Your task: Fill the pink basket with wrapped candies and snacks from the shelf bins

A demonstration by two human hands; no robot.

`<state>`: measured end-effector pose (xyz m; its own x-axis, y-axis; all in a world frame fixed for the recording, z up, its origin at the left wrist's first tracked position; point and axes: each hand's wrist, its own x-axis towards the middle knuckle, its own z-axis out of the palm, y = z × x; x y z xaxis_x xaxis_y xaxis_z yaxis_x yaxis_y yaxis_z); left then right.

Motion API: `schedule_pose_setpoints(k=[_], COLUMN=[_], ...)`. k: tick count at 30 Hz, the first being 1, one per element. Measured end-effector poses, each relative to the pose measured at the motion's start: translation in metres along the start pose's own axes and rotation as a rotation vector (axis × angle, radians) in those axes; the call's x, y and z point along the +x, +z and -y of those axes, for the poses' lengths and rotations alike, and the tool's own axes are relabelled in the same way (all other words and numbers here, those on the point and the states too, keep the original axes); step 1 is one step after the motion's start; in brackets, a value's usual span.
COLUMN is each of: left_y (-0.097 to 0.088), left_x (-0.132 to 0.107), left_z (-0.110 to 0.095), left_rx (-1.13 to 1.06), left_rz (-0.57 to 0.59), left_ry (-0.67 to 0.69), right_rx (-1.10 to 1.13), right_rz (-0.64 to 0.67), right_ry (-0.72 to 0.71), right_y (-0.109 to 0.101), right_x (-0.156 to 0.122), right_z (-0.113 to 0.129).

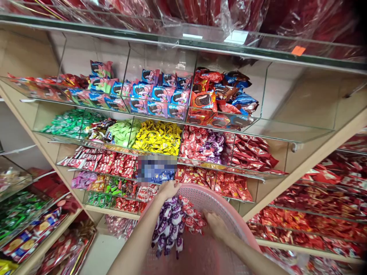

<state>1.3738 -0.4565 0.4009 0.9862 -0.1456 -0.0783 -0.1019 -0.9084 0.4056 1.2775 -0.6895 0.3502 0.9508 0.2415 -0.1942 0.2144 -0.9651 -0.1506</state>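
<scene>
At six o'clock, purple-and-white wrapped candies (169, 229) and red-and-white wrapped candies (191, 219) are gathered in a pink perforated basket (208, 196). Toward five, red ones are met by the right hand (215, 225); toward half past six, the basket's rim, by the left hand (169, 190). Whether either's fingers are clamped cannot be told. Were the rim tilted, spillage beneath the twelve-o'clock shelves (292, 131) could be caused.

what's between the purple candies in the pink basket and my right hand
In the head view, a cluster of red-wrapped candies lies between the purple candies and your right hand, inside the pink basket. Whether the hand touches them is unclear.
</scene>
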Motion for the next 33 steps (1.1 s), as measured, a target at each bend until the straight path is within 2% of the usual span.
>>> schedule_pose_setpoints(k=[2,4,9,12,14,17,19,26,33], left_y=[0.0,0.0,-0.001,-0.002,-0.001,0.0,0.0,-0.003,-0.001], left_x=[0.0,0.0,-0.002,-0.003,-0.003,-0.003,-0.003,-0.005,-0.004], left_z=[0.001,0.001,0.001,0.0,0.001,0.001,0.002,0.0,0.001], left_rx=[-0.01,-0.025,-0.038,-0.037,-0.033,-0.027,-0.026,-0.018,-0.013], left_rz=[-0.005,-0.003,0.002,0.0,-0.002,-0.012,-0.017,-0.015,-0.016], left_ry=[-0.005,-0.005,0.001,0.013,0.012,0.014,0.016,0.01,0.007], right_rx=[-0.038,-0.037,0.123,0.162,0.135,0.066,0.03,-0.024,0.034], right_rz=[-0.061,-0.16,-0.488,-0.64,-0.655,-0.63,-0.607,-0.607,-0.591], right_ry=[-0.036,-0.094,-0.208,-0.126,0.005,0.164,0.205,0.182,0.174], right_y=[-0.015,-0.045,-0.158,-0.215,-0.237,-0.252,-0.253,-0.249,-0.25], right_x=[0.001,0.002,0.016,0.038,0.057,0.083,0.095,0.107,0.104], right_z=[0.004,0.015,0.062,0.085,0.094,0.102,0.106,0.112,0.102])
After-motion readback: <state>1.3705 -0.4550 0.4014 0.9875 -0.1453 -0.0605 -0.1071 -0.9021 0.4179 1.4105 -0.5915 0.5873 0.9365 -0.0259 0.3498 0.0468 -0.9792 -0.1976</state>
